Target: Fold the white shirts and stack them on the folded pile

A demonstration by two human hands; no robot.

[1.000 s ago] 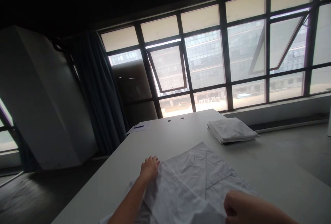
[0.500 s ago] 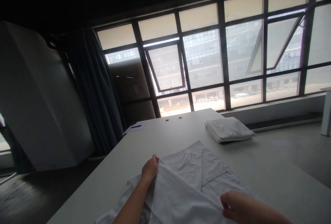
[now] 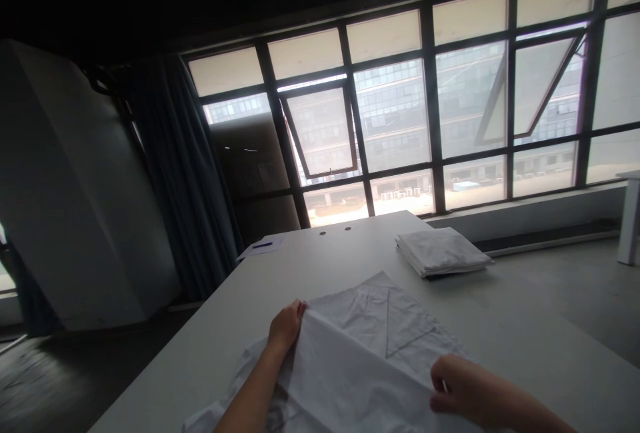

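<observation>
Head view: two hands gripping a loose layer of white cloth [image 3: 345, 370] at the near part of the bench [image 3: 295, 270].
The left hand [image 3: 286, 324] is clamped on the layer's edge at its far left corner; the right hand [image 3: 450, 383], fingers curled, appears pinched on the same edge nearer the person, so the edge slants between them over a creased lower layer with a stitched seam. To handle it well, the person would likely do best to hold that edge evenly taut, lower it flat and smooth the wrinkles outward. A folded white stack [image 3: 443, 250] sits apart, beyond the cloth to the right.
</observation>
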